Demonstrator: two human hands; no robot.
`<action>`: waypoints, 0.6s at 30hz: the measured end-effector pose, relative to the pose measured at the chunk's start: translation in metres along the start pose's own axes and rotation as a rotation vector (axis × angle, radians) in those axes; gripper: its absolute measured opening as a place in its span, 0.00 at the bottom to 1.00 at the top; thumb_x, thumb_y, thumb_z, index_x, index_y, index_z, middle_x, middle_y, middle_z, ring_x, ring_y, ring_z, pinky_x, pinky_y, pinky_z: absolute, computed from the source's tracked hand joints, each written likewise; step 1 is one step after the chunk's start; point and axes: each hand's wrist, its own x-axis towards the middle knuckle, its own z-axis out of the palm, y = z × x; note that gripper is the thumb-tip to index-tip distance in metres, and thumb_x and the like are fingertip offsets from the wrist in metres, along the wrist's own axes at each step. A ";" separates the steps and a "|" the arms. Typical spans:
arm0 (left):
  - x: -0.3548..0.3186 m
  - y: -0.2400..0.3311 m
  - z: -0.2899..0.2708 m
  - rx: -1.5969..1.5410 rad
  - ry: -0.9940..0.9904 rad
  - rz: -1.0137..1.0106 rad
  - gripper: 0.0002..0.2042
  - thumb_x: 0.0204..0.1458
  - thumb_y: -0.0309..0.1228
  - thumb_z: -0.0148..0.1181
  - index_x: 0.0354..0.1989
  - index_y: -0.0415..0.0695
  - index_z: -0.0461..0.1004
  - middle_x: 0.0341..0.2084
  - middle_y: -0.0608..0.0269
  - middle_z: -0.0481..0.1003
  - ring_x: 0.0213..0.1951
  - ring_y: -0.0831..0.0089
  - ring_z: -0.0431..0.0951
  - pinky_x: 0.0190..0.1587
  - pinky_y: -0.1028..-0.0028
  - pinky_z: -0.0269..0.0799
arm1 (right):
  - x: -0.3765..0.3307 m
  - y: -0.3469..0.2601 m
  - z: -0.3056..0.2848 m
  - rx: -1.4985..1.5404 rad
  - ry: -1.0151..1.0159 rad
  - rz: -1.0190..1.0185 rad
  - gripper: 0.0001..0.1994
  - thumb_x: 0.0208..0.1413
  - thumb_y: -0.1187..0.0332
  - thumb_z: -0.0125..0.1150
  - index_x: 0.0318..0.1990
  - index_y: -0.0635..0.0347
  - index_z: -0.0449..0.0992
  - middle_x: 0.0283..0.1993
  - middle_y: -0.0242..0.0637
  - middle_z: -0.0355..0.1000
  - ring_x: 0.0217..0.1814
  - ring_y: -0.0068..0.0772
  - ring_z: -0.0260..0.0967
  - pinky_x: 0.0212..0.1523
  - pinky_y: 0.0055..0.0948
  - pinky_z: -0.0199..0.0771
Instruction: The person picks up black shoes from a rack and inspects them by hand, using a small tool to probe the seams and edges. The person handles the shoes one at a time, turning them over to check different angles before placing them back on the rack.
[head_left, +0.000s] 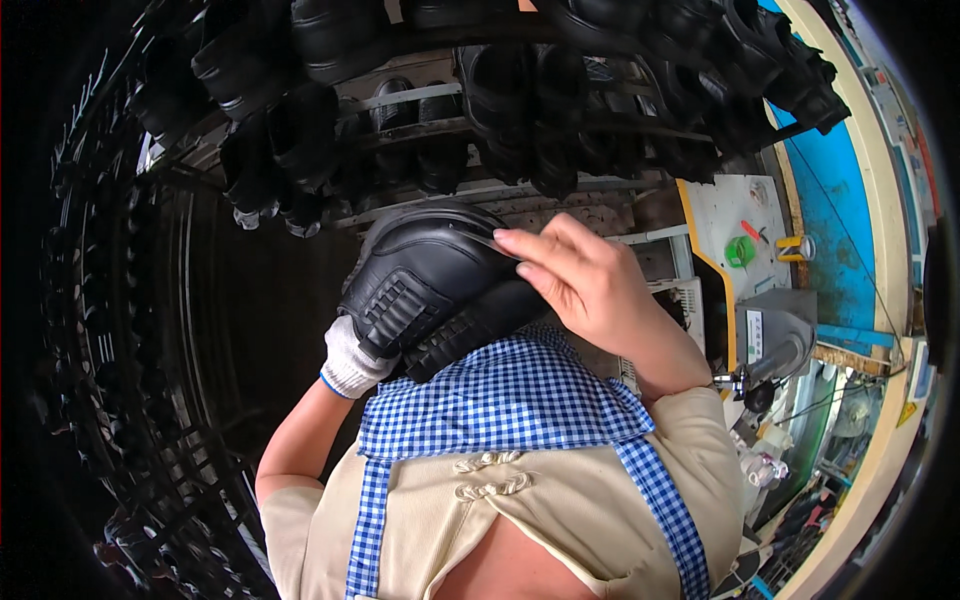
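In front of my chest is a pair of black lace-up shoes point(410, 265), held close together with their toes pointing up and away. My left hand point(350, 358), in a white knit glove with a blue-edged cuff, grips them at the lower left; its fingers are mostly hidden behind the shoes. My bare right hand point(592, 280) is at the toe of the upper shoe, thumb and fingers pinched together at its rim. A thin dark sliver shows between those fingertips and the shoe; I cannot tell what it is.
Racks of black shoes point(495, 85) span the far side, and another tall rack point(130, 330) stands on the left. At right, a white machine table point(735, 205) carries a green cup point(740, 251), a yellow can point(795, 248) and a grey machine head point(775, 335).
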 end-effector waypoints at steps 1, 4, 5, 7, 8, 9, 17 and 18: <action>0.001 -0.001 -0.001 0.002 -0.001 -0.007 0.21 0.52 0.34 0.62 0.56 0.53 0.76 0.53 0.60 0.77 0.55 0.61 0.78 0.54 0.68 0.77 | 0.005 0.004 0.005 0.066 0.058 0.003 0.25 0.54 0.63 0.71 0.59 0.54 0.73 0.37 0.38 0.73 0.31 0.33 0.75 0.33 0.32 0.78; 0.000 -0.014 0.012 -0.095 -0.084 -0.149 0.22 0.50 0.35 0.64 0.57 0.53 0.76 0.54 0.60 0.77 0.55 0.61 0.78 0.54 0.68 0.77 | 0.014 0.030 0.025 0.147 0.104 0.113 0.31 0.50 0.54 0.76 0.57 0.58 0.68 0.40 0.39 0.75 0.39 0.35 0.79 0.39 0.31 0.80; 0.001 -0.019 0.017 -0.144 -0.125 -0.219 0.23 0.49 0.36 0.64 0.57 0.53 0.76 0.54 0.60 0.77 0.55 0.62 0.78 0.54 0.68 0.77 | 0.012 0.035 0.030 0.297 0.131 0.172 0.29 0.52 0.56 0.75 0.56 0.58 0.69 0.39 0.37 0.75 0.37 0.30 0.77 0.37 0.27 0.77; 0.016 -0.018 0.014 0.007 -0.011 -0.128 0.24 0.48 0.35 0.64 0.57 0.53 0.76 0.54 0.60 0.77 0.55 0.61 0.78 0.55 0.68 0.76 | 0.007 0.053 0.036 0.484 0.212 0.265 0.24 0.55 0.61 0.73 0.55 0.59 0.71 0.36 0.33 0.74 0.32 0.19 0.70 0.33 0.20 0.70; 0.022 -0.018 0.012 0.083 0.046 -0.080 0.24 0.48 0.35 0.64 0.57 0.53 0.76 0.54 0.59 0.77 0.55 0.61 0.78 0.55 0.68 0.76 | 0.002 0.063 0.040 0.522 0.267 0.309 0.21 0.57 0.64 0.71 0.54 0.59 0.71 0.34 0.31 0.74 0.31 0.14 0.67 0.31 0.17 0.66; 0.027 -0.031 0.024 -0.087 0.089 -0.133 0.24 0.50 0.34 0.63 0.58 0.50 0.75 0.55 0.58 0.76 0.56 0.61 0.76 0.57 0.68 0.74 | -0.002 0.076 0.050 0.567 0.355 0.310 0.19 0.58 0.65 0.70 0.53 0.60 0.72 0.33 0.31 0.74 0.29 0.11 0.63 0.29 0.14 0.61; 0.121 0.004 -0.024 -0.020 0.275 -0.398 0.20 0.57 0.43 0.59 0.47 0.38 0.73 0.21 0.42 0.77 0.26 0.43 0.78 0.26 0.51 0.71 | -0.003 0.057 0.105 0.228 0.127 0.139 0.41 0.52 0.48 0.73 0.69 0.52 0.60 0.22 0.31 0.73 0.20 0.26 0.73 0.24 0.26 0.73; 0.139 -0.010 -0.017 0.019 0.283 -0.388 0.21 0.58 0.46 0.57 0.43 0.37 0.75 0.21 0.40 0.76 0.26 0.43 0.79 0.27 0.52 0.72 | 0.003 0.051 0.109 0.096 0.059 0.116 0.46 0.50 0.45 0.73 0.73 0.50 0.56 0.21 0.31 0.72 0.20 0.29 0.74 0.25 0.28 0.75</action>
